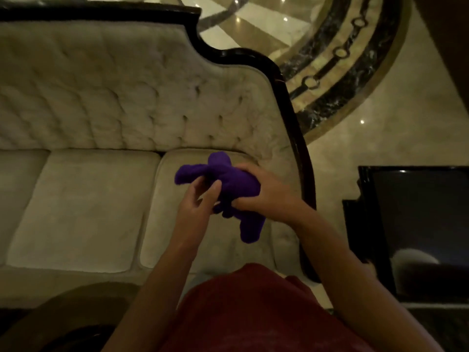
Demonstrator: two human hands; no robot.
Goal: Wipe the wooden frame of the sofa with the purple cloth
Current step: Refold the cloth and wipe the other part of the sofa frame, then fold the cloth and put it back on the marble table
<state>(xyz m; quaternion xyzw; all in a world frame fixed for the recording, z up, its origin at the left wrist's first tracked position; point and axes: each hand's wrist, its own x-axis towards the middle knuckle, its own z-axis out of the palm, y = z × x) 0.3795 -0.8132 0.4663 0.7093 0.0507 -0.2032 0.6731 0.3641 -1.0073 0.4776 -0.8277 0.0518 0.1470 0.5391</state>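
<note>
A bunched purple cloth (233, 181) hangs in the air above the right seat cushion of a cream tufted sofa (83, 204). My right hand (264, 191) is closed around the cloth's middle, with loose ends sticking out above and below. My left hand (196, 201) touches the cloth's left side with thumb and fingertips, fingers partly spread. The sofa's dark wooden frame (298, 138) curves along the top of the backrest and down the right arm, to the right of both hands and apart from the cloth.
A glossy black side table (418, 224) stands right of the sofa arm. Polished marble floor (380, 138) with a dark inlaid ring lies behind the sofa. A dark rounded table edge (50, 316) shows at lower left. My red shirt fills the bottom centre.
</note>
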